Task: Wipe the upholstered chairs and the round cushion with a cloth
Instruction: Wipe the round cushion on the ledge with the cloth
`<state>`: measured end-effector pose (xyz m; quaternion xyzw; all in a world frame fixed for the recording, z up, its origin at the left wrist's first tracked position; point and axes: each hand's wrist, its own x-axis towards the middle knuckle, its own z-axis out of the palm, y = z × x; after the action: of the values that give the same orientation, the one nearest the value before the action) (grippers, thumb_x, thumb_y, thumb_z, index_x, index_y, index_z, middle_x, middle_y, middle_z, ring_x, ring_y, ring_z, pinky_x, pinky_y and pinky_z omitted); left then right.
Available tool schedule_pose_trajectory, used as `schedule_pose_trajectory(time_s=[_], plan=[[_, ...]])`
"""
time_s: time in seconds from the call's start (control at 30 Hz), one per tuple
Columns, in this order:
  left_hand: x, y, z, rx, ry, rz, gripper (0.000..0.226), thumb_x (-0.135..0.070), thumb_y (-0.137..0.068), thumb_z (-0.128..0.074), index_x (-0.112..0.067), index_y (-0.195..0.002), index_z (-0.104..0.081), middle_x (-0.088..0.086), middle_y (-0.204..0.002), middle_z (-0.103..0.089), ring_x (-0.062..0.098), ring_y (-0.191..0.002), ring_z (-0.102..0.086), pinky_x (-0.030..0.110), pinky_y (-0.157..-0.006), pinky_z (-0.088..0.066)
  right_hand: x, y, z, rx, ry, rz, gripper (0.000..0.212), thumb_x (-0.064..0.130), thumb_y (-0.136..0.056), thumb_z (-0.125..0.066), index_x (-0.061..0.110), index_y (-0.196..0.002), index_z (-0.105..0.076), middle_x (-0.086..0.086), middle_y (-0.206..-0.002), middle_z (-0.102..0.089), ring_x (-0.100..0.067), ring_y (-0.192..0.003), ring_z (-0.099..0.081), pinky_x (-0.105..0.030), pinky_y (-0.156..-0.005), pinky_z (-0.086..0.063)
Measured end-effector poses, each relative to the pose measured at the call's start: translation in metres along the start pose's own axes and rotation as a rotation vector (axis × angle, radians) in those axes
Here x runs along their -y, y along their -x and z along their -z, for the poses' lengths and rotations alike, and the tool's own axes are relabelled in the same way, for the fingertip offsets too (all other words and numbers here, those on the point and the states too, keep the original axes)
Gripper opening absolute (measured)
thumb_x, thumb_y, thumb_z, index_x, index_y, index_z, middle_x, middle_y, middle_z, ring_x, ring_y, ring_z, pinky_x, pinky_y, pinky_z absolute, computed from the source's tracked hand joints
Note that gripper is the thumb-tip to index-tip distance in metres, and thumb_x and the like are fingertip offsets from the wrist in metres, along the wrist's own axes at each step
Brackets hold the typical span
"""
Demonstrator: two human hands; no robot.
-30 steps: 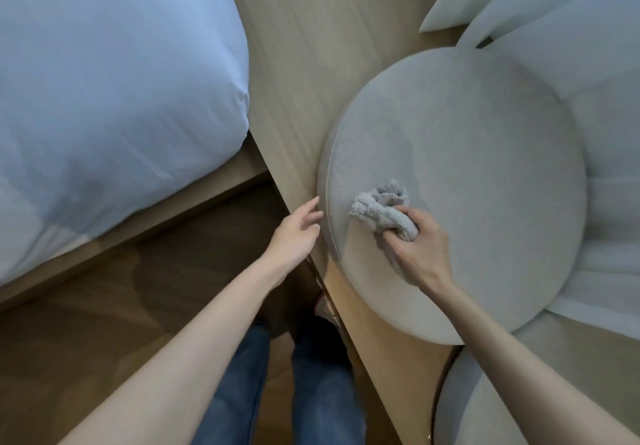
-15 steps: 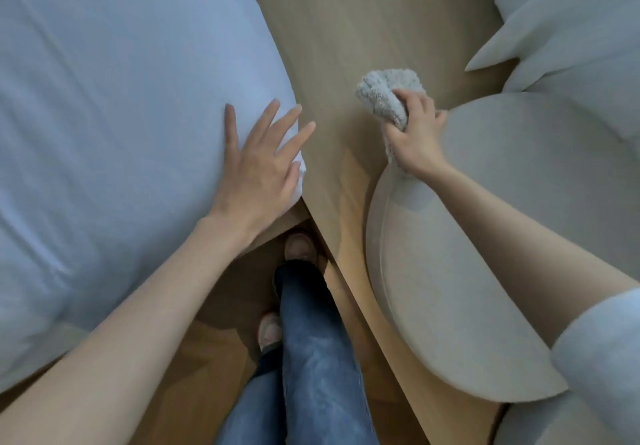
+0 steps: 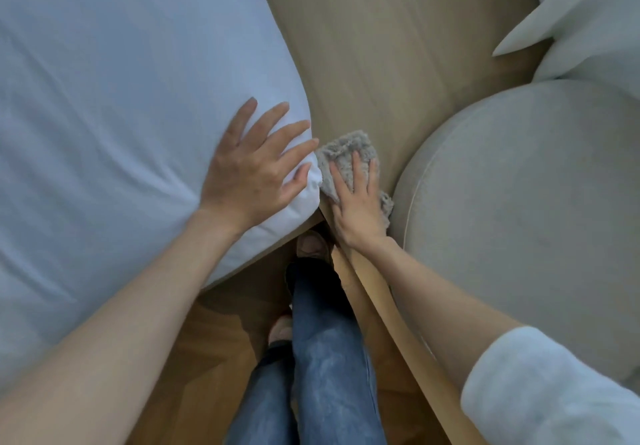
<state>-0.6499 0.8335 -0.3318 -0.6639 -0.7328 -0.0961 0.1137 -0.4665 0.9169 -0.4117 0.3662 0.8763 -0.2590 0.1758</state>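
A grey fluffy cloth (image 3: 343, 153) lies on the light wooden platform (image 3: 388, 63), between the bed corner and the round cushion. My right hand (image 3: 356, 202) presses flat on the cloth with straight fingers. The round beige cushion (image 3: 526, 222) fills the right side, its piped edge just right of my right hand. My left hand (image 3: 256, 170) rests flat with spread fingers on the corner of the white bed (image 3: 121, 98), its fingertips close to the cloth.
White pillows (image 3: 585, 21) lie at the top right behind the cushion. My legs in blue jeans (image 3: 322, 358) and my feet stand on the darker wood floor in the narrow gap between bed and platform.
My right hand came down from above the cushion's far edge and now presses the cloth flat on the platform near the bed corner. My left hand stays on the bed.
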Motion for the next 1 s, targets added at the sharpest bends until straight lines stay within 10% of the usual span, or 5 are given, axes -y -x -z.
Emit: schedule_pose_trajectory(time_s=[0.2, 0.37, 0.77, 1.0], plan=[[-0.013, 0.009, 0.006, 0.103, -0.129, -0.061, 0.027, -0.02, -0.097, -0.045, -0.018, -0.112, -0.068, -0.001, -0.113, -0.067, 0.024, -0.12, -0.057, 0.048, -0.109, -0.037, -0.006, 0.059, -0.034, -0.015, -0.033, -0.037, 0.071, 0.016, -0.098, -0.044, 0.029, -0.154, -0.002, -0.006, -0.16, 0.016, -0.033, -0.145, 0.02, -0.042, -0.118, -0.008], [-0.077, 0.053, 0.009, 0.462, 0.06, -0.085, 0.052, -0.009, -0.098, -0.034, -0.014, -0.15, -0.028, 0.006, -0.156, -0.028, 0.025, -0.147, -0.014, 0.044, -0.117, 0.009, -0.011, 0.101, -0.063, -0.092, -0.019, -0.053, 0.072, 0.013, -0.098, -0.046, 0.029, -0.154, -0.004, -0.008, -0.161, 0.013, -0.032, -0.146, 0.017, -0.044, -0.117, -0.013], [-0.237, 0.156, -0.027, 0.871, 0.844, 0.266, 0.058, -0.011, -0.095, -0.042, -0.019, -0.15, -0.025, 0.004, -0.154, -0.031, 0.02, -0.141, -0.031, 0.035, -0.114, -0.03, -0.084, 0.253, -0.13, -0.139, -0.028, 0.027, 0.071, 0.004, -0.095, -0.046, 0.024, -0.154, -0.01, -0.003, -0.162, -0.002, -0.021, -0.149, 0.0, -0.032, -0.118, -0.009], [-0.344, 0.183, -0.014, 0.837, 0.581, 0.054, 0.066, 0.002, -0.089, -0.044, -0.024, -0.148, -0.031, 0.007, -0.153, -0.022, 0.032, -0.13, -0.021, 0.041, -0.105, -0.032, -0.16, 0.356, -0.158, -0.158, -0.044, -0.054, 0.067, 0.01, -0.09, -0.054, 0.016, -0.151, -0.027, -0.014, -0.157, -0.024, -0.03, -0.145, -0.018, -0.032, -0.117, -0.005]])
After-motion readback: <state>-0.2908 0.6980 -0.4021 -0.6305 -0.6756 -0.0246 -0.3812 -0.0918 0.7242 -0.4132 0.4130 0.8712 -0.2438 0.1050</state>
